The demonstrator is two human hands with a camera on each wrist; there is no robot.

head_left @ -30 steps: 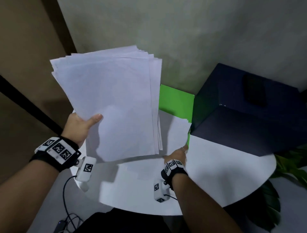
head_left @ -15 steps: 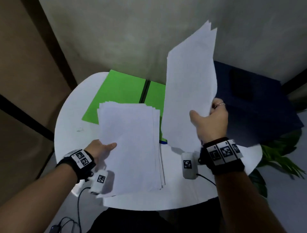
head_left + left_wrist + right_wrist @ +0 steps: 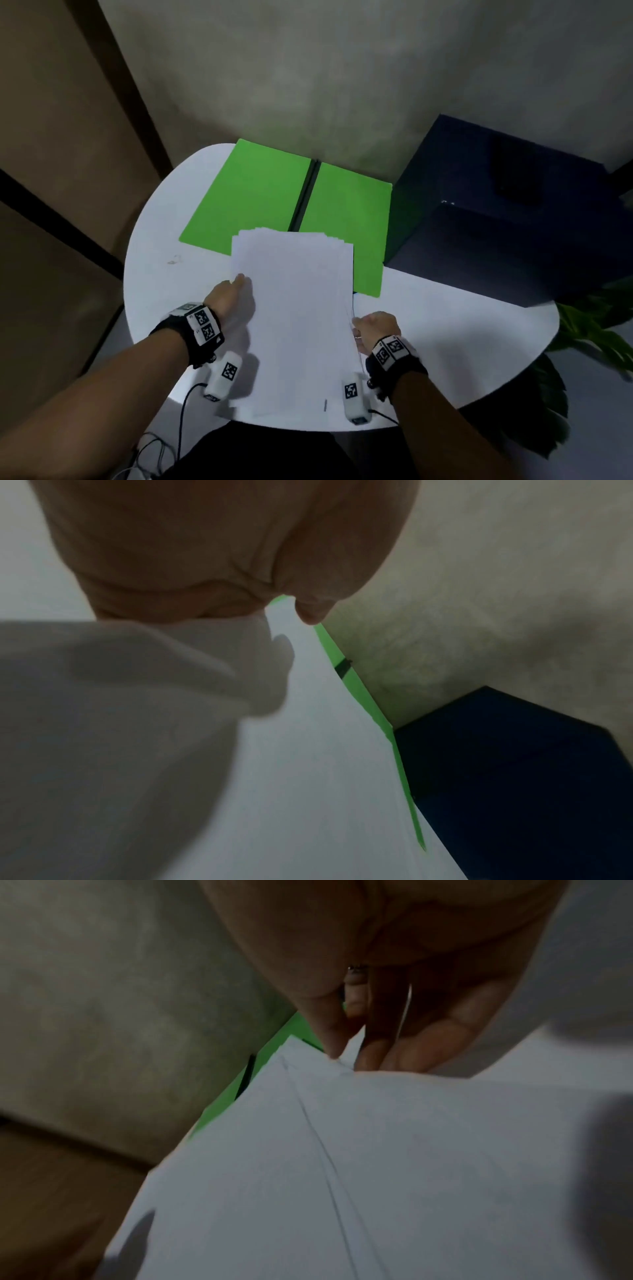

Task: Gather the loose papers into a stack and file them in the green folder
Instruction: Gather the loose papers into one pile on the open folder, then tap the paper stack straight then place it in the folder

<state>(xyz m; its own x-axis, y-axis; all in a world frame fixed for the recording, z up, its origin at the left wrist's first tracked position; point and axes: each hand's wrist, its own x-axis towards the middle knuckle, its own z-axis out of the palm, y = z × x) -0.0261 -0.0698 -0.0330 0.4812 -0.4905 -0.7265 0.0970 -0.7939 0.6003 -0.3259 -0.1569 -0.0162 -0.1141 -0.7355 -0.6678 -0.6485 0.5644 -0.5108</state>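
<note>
Paper stack [image 3: 298, 318] held above worktop [image 3: 445, 325], overlapping open green folder [image 3: 250, 195]; left hand [image 3: 233, 301] and right hand [image 3: 375, 329] fingers clamped on its side edges.

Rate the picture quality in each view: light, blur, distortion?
Head view: dim but clear, wide-angle bending at the edges, soft shadows under the papers. Left wrist view: dark, left hand and near papers blurred, folder edge sharper. Right wrist view: dark and soft, right hand shadowed.
</note>
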